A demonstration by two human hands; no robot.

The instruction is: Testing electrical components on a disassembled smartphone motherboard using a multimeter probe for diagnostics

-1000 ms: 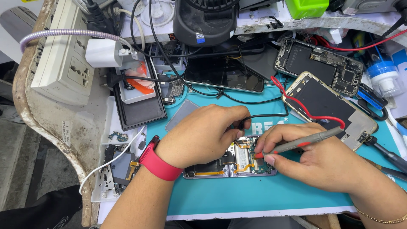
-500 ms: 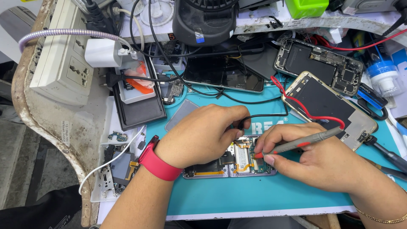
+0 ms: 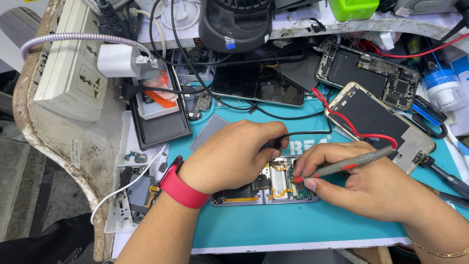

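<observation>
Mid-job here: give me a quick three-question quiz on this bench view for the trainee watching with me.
1. True or false: the right hand holds a grey probe with a red wire, tip on the opened phone.
2. What does the left hand pinch? A) tweezers B) a black probe lead C) a screwdriver
3. What colour is the band on the left wrist?

Key
1. True.
2. B; its tip is hidden under the fingers.
3. Red.
</observation>
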